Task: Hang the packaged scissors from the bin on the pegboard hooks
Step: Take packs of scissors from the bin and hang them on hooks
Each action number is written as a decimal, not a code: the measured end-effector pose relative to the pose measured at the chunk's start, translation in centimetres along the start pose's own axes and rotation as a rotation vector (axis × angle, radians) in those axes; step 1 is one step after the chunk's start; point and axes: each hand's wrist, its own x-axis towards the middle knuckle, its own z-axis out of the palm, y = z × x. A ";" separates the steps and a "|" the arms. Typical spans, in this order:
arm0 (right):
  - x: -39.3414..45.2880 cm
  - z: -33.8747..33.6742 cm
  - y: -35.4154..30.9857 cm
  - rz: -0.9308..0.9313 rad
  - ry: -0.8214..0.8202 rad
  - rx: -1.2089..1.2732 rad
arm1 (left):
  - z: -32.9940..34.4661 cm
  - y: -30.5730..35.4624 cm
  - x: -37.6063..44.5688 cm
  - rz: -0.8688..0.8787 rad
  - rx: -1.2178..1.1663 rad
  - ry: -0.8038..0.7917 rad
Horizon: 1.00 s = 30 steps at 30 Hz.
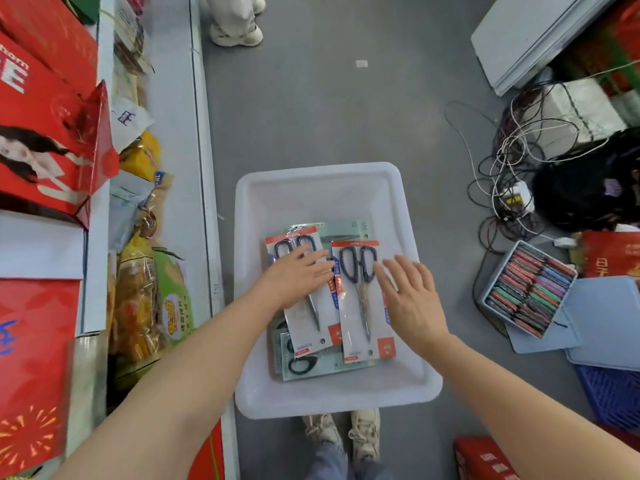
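Observation:
A white plastic bin (pixel 322 188) sits on the grey floor in front of my feet. Inside lie several packaged scissors on white-and-red cards. One pack (pixel 313 320) lies on the left and another pack (pixel 362 299) on the right, with greenish packs (pixel 311 368) beneath them. My left hand (pixel 298 275) rests flat on the left pack, fingers spread. My right hand (pixel 408 296) hovers at the right pack's right edge, fingers apart and holding nothing. No pegboard or hooks are in view.
A shelf unit with snack bags (pixel 138 299) and red gift boxes (pixel 45 133) runs along the left. Tangled cables (pixel 512 161), a grey tray of colourful packs (pixel 530 289) and a blue crate (pixel 613 393) lie to the right. Another person's shoes (pixel 239 32) stand at the top.

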 end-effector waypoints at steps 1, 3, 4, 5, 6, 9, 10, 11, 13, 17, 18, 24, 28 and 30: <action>0.0 0.2 0.0 -0.050 -0.008 -0.026 | -0.4 -0.1 1.1 0.036 0.066 -0.074; -0.1 0.3 -0.1 -0.127 -0.062 -0.058 | -1.1 -0.3 2.8 0.075 0.138 -0.127; -0.2 0.3 0.0 -0.161 -0.088 -0.067 | -1.3 -0.6 3.1 0.087 0.141 -0.110; -0.4 0.5 0.1 -0.200 -0.111 -0.075 | -1.5 -0.9 3.2 0.105 0.144 -0.059; -0.4 0.4 0.3 -0.244 -0.143 -0.083 | -1.6 -1.3 3.1 0.130 0.157 0.009; 0.0 0.4 0.5 -0.427 -0.232 -0.099 | -1.7 -2.6 2.3 0.243 0.170 0.152; 0.3 0.2 0.4 -0.499 -0.264 -0.105 | -2.0 -3.1 2.0 0.278 0.162 0.199; 0.9 0.4 0.3 -0.567 -0.276 -0.103 | -2.5 -3.6 1.5 0.297 0.158 0.216; 2.4 0.7 -0.2 -0.677 -0.310 -0.107 | -3.7 -4.8 0.4 0.302 0.159 0.151; 5.5 1.2 -1.2 -0.810 -0.384 -0.259 | -5.4 -6.6 -1.8 0.274 0.107 0.108; 6.1 1.4 -1.4 -0.834 -0.375 -0.302 | -5.7 -6.9 -2.3 0.287 0.079 0.175; 8.2 2.4 -2.6 -1.014 -0.356 -0.426 | -6.3 -7.6 -5.5 0.224 -0.119 0.482; 9.6 0.8 -2.1 -1.030 -0.308 -0.196 | -6.2 -7.2 -8.0 -0.070 -0.518 0.664; 10.4 -0.7 -1.6 -1.193 -0.301 -0.176 | -6.4 -6.5 -9.6 -0.281 -0.853 0.760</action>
